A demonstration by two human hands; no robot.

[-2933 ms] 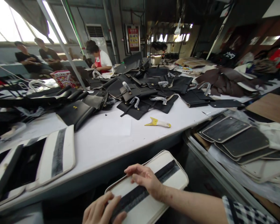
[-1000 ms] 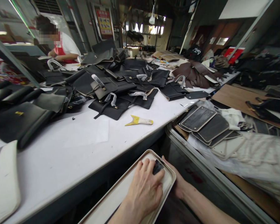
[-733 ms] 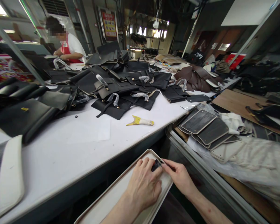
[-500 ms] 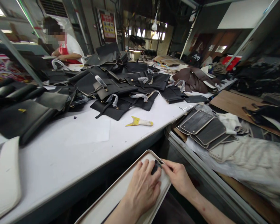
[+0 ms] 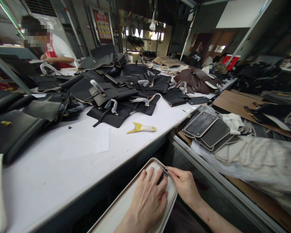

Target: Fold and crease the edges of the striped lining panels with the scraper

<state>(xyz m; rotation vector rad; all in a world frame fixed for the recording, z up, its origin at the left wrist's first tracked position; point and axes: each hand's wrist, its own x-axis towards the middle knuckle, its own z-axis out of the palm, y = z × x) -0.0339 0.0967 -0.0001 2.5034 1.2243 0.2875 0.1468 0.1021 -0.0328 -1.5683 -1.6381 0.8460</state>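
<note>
A cream panel [image 5: 126, 204] with a rounded, edged rim lies below the table's front edge, under both my hands. My left hand [image 5: 147, 200] lies flat on it with fingers stretched out, covering most of a black strip [image 5: 161, 177]. My right hand [image 5: 184, 186] rests at the panel's right corner, its fingertips pinched on the end of that black strip near the rim.
The white table [image 5: 87, 155] carries heaps of black leather pieces [image 5: 116, 94], a yellow-tipped tool [image 5: 141, 128] and brown leather [image 5: 196, 81]. A bin on the right holds dark rounded panels [image 5: 203, 126] and cream ones. A person in a red apron [image 5: 50, 48] works at the far left.
The black strip, once running across the panel, is now mostly hidden under my left hand. My right hand came up from beneath the panel's edge and pinched the strip's end.
</note>
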